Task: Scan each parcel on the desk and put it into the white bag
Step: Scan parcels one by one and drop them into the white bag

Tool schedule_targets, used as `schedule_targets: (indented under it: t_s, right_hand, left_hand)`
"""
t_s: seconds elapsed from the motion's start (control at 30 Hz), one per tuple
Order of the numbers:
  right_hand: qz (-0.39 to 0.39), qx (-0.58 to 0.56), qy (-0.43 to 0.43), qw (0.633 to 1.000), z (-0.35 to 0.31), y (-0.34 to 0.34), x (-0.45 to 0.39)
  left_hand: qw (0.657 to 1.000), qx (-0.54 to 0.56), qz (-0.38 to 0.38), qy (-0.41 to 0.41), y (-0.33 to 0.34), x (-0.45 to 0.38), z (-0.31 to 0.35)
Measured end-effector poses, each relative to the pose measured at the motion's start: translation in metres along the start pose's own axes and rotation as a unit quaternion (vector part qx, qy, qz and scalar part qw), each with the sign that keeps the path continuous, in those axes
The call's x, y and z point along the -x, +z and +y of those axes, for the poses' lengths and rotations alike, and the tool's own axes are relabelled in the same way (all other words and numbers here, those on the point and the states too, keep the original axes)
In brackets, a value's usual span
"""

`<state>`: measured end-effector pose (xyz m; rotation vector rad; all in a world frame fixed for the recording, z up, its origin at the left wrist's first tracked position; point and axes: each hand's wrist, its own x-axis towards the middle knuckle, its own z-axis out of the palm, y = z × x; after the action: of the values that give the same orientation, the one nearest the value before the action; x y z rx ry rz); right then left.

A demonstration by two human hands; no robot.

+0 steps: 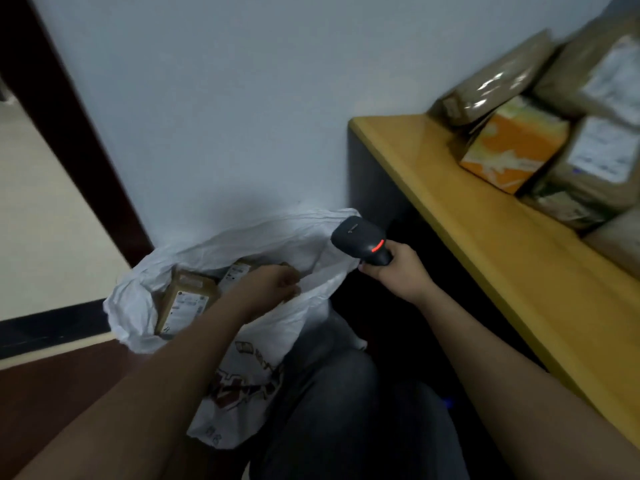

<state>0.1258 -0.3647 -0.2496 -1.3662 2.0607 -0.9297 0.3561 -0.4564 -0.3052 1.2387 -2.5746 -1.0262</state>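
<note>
While right hand (398,271) grips scanner (363,242), left hand (273,287), fingers curled, grip unclear, at white bag (221,244) rim.

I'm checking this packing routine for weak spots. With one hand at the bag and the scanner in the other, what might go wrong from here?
1. The white bag stands slack on the floor; its rim may fold over the parcels inside as the left hand leaves.
2. The stacked parcels on the desk lean on each other; pulling one out one-handed might topple others.
3. The right hand holds the scanner, so it cannot help.
</note>
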Motion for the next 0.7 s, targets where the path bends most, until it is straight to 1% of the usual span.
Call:
schedule_targets:
  t_s: [0.13, 0.23, 0.33, 0.43, 0.53, 0.63, 0.7]
  right_hand:
    - [0.084, 0.039, 0.004, 0.996, -0.032, -0.055, 0.030]
    - [0.147, 0.028, 0.042, 0.988, -0.053, -0.100, 0.059]
    - [0.199, -0.012, 0.084, 0.976, -0.066, -0.147, 0.090]
    - [0.239, -0.043, 0.117, 0.963, -0.070, -0.194, 0.122]
    - [0.303, -0.055, 0.121, 0.944, -0.064, -0.232, 0.145]
    - [0.363, -0.056, 0.122, 0.922, -0.056, -0.258, 0.152]
    - [0.381, -0.071, 0.121, 0.914, -0.053, -0.274, 0.150]
  left_hand:
    - [0.997, 0.010, 0.052, 0.056, -0.017, -0.020, 0.077]
    - [0.988, 0.019, 0.090, 0.122, -0.029, -0.023, 0.143]
    - [0.981, 0.014, 0.113, 0.157, -0.037, -0.021, 0.200]
    - [0.974, 0.009, 0.119, 0.192, -0.041, -0.019, 0.251]
    - [0.968, 0.014, 0.118, 0.222, -0.039, -0.022, 0.293]
    - [0.967, 0.019, 0.112, 0.227, -0.036, -0.031, 0.327]
    - [0.968, 0.021, 0.105, 0.227, -0.036, -0.041, 0.348]
